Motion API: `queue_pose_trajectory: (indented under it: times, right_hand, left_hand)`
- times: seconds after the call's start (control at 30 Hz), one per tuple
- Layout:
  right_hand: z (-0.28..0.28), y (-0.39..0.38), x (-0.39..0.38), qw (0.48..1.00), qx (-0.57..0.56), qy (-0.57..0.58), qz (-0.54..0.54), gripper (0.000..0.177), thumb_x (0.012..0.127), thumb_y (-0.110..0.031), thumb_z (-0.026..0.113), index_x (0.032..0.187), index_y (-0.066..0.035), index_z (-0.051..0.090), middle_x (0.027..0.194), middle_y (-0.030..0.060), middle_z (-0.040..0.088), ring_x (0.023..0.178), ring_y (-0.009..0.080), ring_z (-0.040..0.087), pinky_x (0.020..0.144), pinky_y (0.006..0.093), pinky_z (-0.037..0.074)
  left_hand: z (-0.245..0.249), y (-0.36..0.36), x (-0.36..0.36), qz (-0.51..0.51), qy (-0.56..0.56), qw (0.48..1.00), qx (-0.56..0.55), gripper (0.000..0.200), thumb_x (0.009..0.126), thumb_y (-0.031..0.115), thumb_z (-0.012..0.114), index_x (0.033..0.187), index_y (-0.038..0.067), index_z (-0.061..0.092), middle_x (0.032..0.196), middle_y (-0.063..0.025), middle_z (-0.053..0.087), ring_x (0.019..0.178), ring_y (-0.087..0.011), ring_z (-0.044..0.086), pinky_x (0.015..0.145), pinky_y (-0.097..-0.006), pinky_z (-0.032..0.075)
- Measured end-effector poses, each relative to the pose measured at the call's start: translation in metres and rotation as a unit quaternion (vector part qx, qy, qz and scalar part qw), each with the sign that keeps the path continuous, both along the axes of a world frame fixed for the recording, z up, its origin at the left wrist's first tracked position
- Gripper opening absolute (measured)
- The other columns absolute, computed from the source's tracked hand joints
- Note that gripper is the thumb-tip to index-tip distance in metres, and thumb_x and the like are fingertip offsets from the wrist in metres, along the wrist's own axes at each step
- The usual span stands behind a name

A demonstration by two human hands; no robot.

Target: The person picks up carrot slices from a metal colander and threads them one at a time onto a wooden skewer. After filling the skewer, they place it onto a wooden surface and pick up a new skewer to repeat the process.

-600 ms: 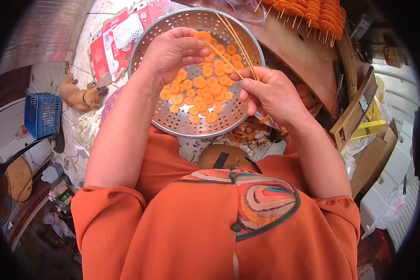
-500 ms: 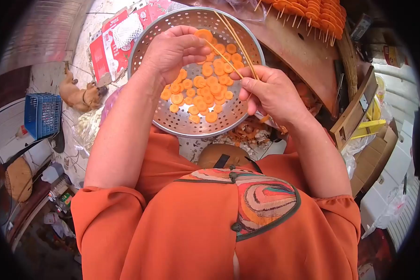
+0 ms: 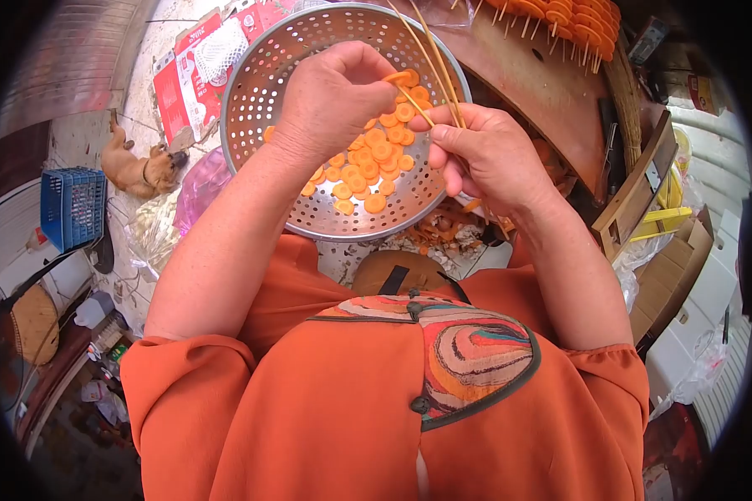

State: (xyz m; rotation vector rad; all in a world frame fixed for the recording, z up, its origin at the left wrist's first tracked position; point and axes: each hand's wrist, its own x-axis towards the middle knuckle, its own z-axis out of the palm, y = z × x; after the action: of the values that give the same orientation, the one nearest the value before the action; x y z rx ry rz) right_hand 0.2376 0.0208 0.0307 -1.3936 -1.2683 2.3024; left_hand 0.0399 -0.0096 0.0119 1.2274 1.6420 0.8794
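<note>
A metal colander (image 3: 255,108) full of small holes holds a heap of carrot slices (image 3: 363,167). Over it, my left hand (image 3: 334,96) is closed, pinching one carrot slice (image 3: 398,77) between thumb and fingertips. That slice is at the upper end of a thin wooden skewer (image 3: 419,109). My right hand (image 3: 485,154) is closed around the lower end of this skewer. It also grips a few more wooden skewers (image 3: 437,58), which point up past the colander's far rim.
Skewered carrot slices (image 3: 560,21) lie on a brown board (image 3: 522,92) at the upper right. A brown dog (image 3: 142,167) lies on the floor at the left, near a blue crate (image 3: 73,207). Carrot peelings (image 3: 447,230) lie below the colander. A cardboard box (image 3: 673,275) stands at the right.
My left hand has moved right and slightly down, bringing its carrot slice closer to my right hand along the skewer. My right hand has hardly moved.
</note>
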Motion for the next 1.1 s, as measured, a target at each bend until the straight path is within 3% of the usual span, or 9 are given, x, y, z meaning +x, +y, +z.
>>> queue_pose_trajectory:
  times: [0.3,0.43,0.63,0.7,0.83,0.9,0.97,1.03,1.1]
  right_hand:
    - [0.007,0.004,0.001,1.0,0.028,0.01,-0.009,0.019,0.093,-0.018,0.054,0.099,-0.001,0.061,0.072,0.003,0.062,0.048,0.0052,0.055,0.038,0.017,0.037]
    - [0.008,0.001,0.004,1.0,0.022,0.019,0.0,0.019,0.093,-0.018,0.055,0.097,-0.001,0.062,0.069,0.0019,0.061,0.047,0.0047,0.054,0.037,0.0169,0.036]
    - [0.006,-0.001,0.001,0.997,0.062,0.043,-0.027,0.017,0.092,-0.018,0.059,0.095,-0.002,0.063,0.066,0.001,0.06,0.045,0.0037,0.051,0.038,0.0171,0.034]
    - [0.005,0.0,-0.001,0.995,0.081,0.031,-0.047,0.017,0.092,-0.018,0.059,0.095,-0.002,0.063,0.066,0.0008,0.06,0.045,0.0035,0.05,0.039,0.017,0.035]
    - [0.003,0.002,-0.001,0.994,0.099,0.027,-0.046,0.017,0.091,-0.019,0.06,0.094,-0.002,0.062,0.066,0.0008,0.06,0.045,0.0034,0.049,0.04,0.0169,0.035]
    - [0.005,0.004,-0.002,0.993,0.098,0.026,-0.054,0.018,0.09,-0.02,0.061,0.093,-0.002,0.061,0.066,0.0012,0.061,0.045,0.0032,0.049,0.041,0.0167,0.035]
    - [0.003,0.003,-0.001,0.992,0.095,0.038,-0.068,0.018,0.09,-0.02,0.061,0.093,-0.002,0.061,0.067,0.0014,0.061,0.044,0.0031,0.049,0.04,0.0165,0.035]
    - [0.003,0.003,-0.001,0.991,0.095,0.05,-0.081,0.019,0.09,-0.021,0.061,0.093,-0.002,0.061,0.068,0.0016,0.061,0.044,0.003,0.049,0.04,0.0163,0.034]
    - [0.003,0.002,-0.001,0.992,0.106,0.032,-0.059,0.019,0.09,-0.021,0.06,0.093,-0.002,0.061,0.069,0.0017,0.061,0.044,0.0031,0.049,0.04,0.0165,0.035]
  left_hand:
    - [0.01,0.013,-0.014,0.055,-0.021,0.998,-0.011,0.015,0.08,0.006,0.068,0.094,0.001,0.064,0.088,-0.0049,0.067,0.079,-0.0102,0.064,0.071,-0.0234,0.051]
    - [0.004,0.025,-0.039,0.167,-0.131,0.977,-0.016,0.01,0.079,0.006,0.071,0.081,0.005,0.062,0.073,-0.0049,0.064,0.061,-0.0113,0.06,0.055,-0.022,0.048]
    - [0.016,0.013,-0.024,0.066,-0.214,0.973,-0.057,0.012,0.077,-0.001,0.071,0.087,0.003,0.064,0.079,-0.0054,0.066,0.068,-0.0126,0.063,0.064,-0.0244,0.052]
    - [0.016,0.003,-0.006,-0.092,-0.174,0.98,-0.043,0.016,0.081,0.007,0.067,0.096,0.0,0.064,0.089,-0.0058,0.067,0.08,-0.01,0.063,0.073,-0.0221,0.05]
    - [0.027,0.007,-0.013,-0.085,-0.274,0.953,-0.096,0.016,0.076,-0.002,0.072,0.09,0.002,0.065,0.084,-0.0056,0.066,0.076,-0.0138,0.065,0.069,-0.0264,0.053]
    - [0.019,0.011,-0.037,-0.079,-0.23,0.964,-0.109,0.013,0.077,-0.001,0.07,0.087,0.004,0.062,0.086,-0.005,0.066,0.08,-0.0148,0.065,0.069,-0.0271,0.054]
    - [0.002,0.011,-0.062,-0.049,0.09,0.992,-0.073,0.02,0.077,0.0,0.064,0.097,0.002,0.066,0.09,-0.0024,0.067,0.084,-0.0103,0.063,0.075,-0.0253,0.05]
    - [-0.018,0.009,-0.08,-0.051,0.303,0.932,-0.194,0.026,0.073,-0.004,0.06,0.098,0.001,0.066,0.09,-0.0059,0.069,0.085,-0.016,0.065,0.075,-0.029,0.051]
    - [-0.049,0.0,-0.091,-0.183,0.477,0.824,-0.246,0.027,0.075,-0.003,0.057,0.101,-0.001,0.066,0.092,-0.0143,0.069,0.087,-0.0255,0.067,0.077,-0.0342,0.052]
